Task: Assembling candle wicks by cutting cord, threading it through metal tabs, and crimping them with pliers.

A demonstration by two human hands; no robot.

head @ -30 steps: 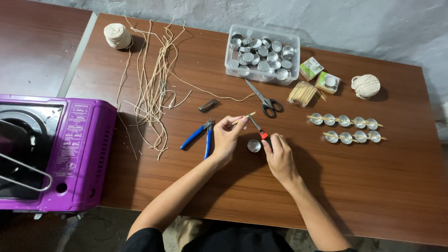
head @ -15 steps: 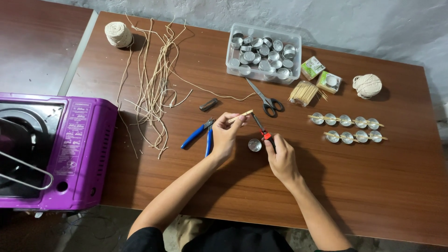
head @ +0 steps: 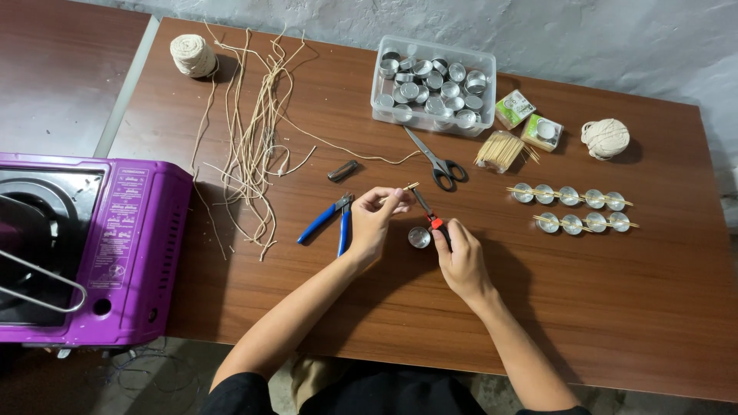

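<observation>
My left hand [head: 374, 223] pinches a thin wooden stick [head: 408, 187] above the brown table [head: 600, 307]. My right hand [head: 461, 257] grips a small knife with a red and black handle [head: 427, 211], its blade angled up against the stick's tip. A small round metal cup [head: 419, 237] sits on the table between both hands. Blue-handled pliers [head: 330, 219] lie just left of my left hand.
A clear tub of metal cups [head: 433, 86], scissors [head: 434, 161], a bundle of sticks [head: 501, 151], two small packs [head: 526, 121], twine balls [head: 605, 137] and cut cords [head: 257, 131] lie farther back. Two rows of cups on sticks [head: 573, 209] sit right. A purple stove [head: 92, 246] stands left.
Both hands shifted slightly; the stick now shows less past my left fingers, and the knife blade stays against its tip. The metal cup has not moved.
</observation>
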